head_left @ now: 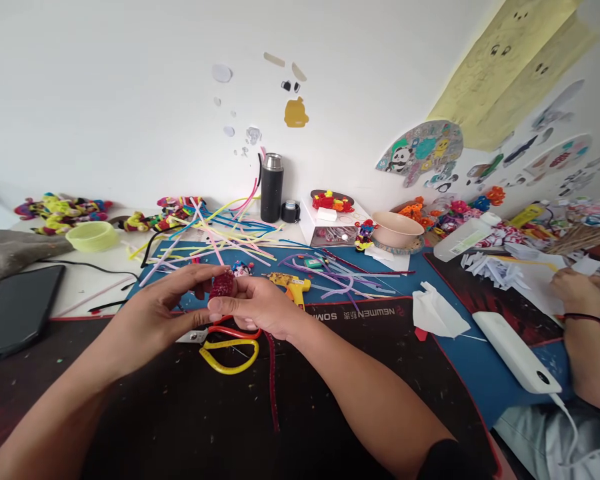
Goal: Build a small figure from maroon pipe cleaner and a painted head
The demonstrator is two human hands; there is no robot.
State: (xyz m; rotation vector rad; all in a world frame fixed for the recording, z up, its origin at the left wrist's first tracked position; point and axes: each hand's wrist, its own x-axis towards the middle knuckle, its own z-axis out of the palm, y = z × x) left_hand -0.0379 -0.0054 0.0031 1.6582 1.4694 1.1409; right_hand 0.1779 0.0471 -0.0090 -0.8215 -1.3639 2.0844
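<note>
Between my two hands is a dark red, fuzzy coiled piece (pixel 222 285). My left hand (pixel 163 317) holds it from the left, thumb below and fingers above. Pressed against its right side are the closed fingers of my right hand (pixel 260 308). A dark red pipe cleaner (pixel 273 383) hangs down below my right hand onto the black mat. Scissors with red and yellow handles (pixel 230 370) lie under my hands, partly covered. Just behind my right hand rests a yellow glue gun (pixel 295 287).
Loose pipe cleaners (pixel 230 233) spread over the blue mat. Further back stand a black thermos (pixel 272 190), a white box (pixel 330 230) and a pink bowl (pixel 397 229). A phone (pixel 23 310) lies left, a white power bank (pixel 517 353) right. Another person's hands are at far right.
</note>
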